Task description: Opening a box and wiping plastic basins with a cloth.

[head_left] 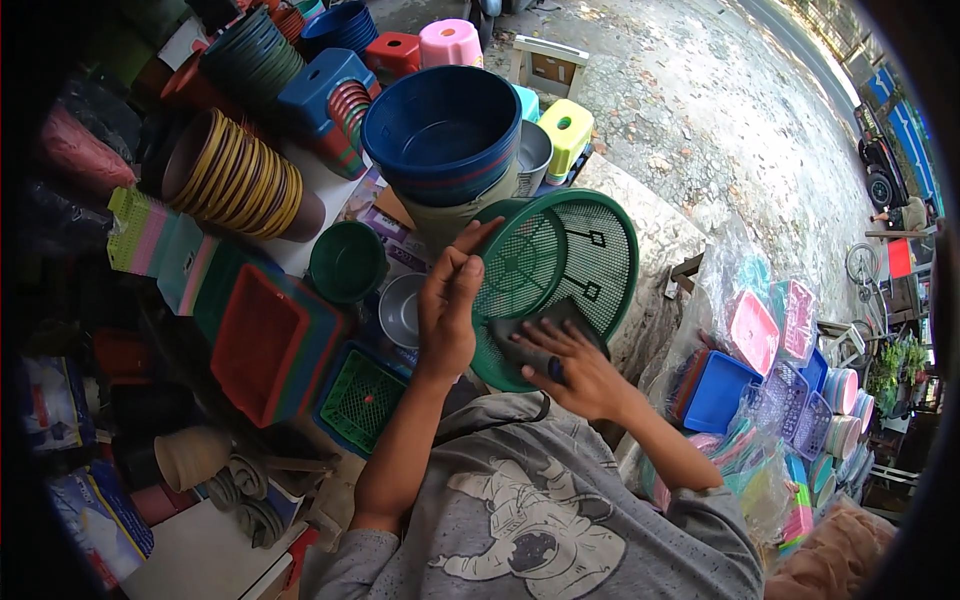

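A round green plastic basket with mesh walls is tilted up in front of my chest, its mouth turned toward me. My left hand grips it at the left side of the rim. On the basket's lower inner wall lies a dark grey cloth. My right hand, with a ring on one finger, presses that cloth against the wall with its fingers spread over it. Behind the basket stands a stack of round tubs, a dark blue tub on top.
To the left are nested yellow-rimmed brown pots, stacked rectangular trays, a small green bowl and a grey basin. A yellow stool stands beyond the basket. At right are blue trays and plastic-wrapped wares.
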Available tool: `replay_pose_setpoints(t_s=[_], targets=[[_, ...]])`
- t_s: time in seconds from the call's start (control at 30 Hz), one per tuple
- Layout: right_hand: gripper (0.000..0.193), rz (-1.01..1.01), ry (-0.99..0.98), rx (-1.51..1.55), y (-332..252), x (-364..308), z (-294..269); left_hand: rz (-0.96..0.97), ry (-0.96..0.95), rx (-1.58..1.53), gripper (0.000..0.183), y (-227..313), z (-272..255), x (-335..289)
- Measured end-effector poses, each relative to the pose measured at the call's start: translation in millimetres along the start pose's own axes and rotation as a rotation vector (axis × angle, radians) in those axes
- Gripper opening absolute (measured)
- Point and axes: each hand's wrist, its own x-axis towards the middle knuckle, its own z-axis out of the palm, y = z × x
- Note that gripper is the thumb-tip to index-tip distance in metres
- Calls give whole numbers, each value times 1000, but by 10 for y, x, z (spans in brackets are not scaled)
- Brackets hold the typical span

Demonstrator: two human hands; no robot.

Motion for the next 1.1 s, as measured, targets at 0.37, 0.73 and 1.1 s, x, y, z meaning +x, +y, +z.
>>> replay_pose_setpoints(t_s=[0.37, 0.73, 1.1], targets=[[69, 65, 162, -280, -276, 633, 686, 212, 194, 142, 25, 94, -237, -470], [68, -372, 415, 208, -1119, 1237, 863, -2, 549, 299, 37, -137, -424, -981], [68, -625, 82, 101, -924, 1316, 1042, -18, 596, 461, 46, -89, -838, -1236]])
